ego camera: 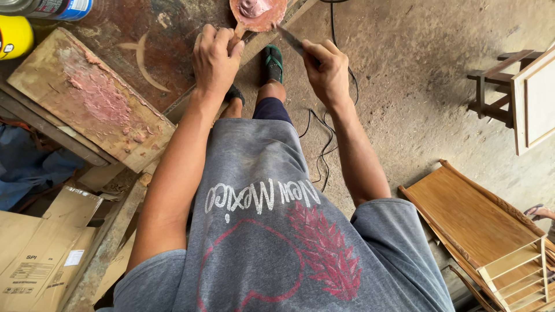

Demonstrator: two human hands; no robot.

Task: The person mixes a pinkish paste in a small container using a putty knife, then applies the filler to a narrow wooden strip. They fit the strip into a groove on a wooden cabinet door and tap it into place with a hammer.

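— Where is the paddle (258, 14)?
— At the top edge, over the worktop (173, 52) corner. It is a small wooden paddle with pink putty (253, 7) on its round end; the top of it is cut off by the frame.
— Who holds it?
— The left hand (215, 58). Its fingers (222, 39) are curled tight round the handle, which they mostly hide.
— And the right hand (328, 72)?
— Fingers closed on a knife (291, 39), the thin blade angled up so its tip touches the paddle's rim. The knife's handle is buried in the fist.
— What lies around?
— A board (87, 98) smeared with dried pink putty rests on the worktop, left of the hands. A yellow can (14, 36) and another can (52, 7) sit at the top left corner, both cut off. Below the hands, a sandalled foot (273, 62) stands on the floor (416, 52), beside a black cable (324, 144).
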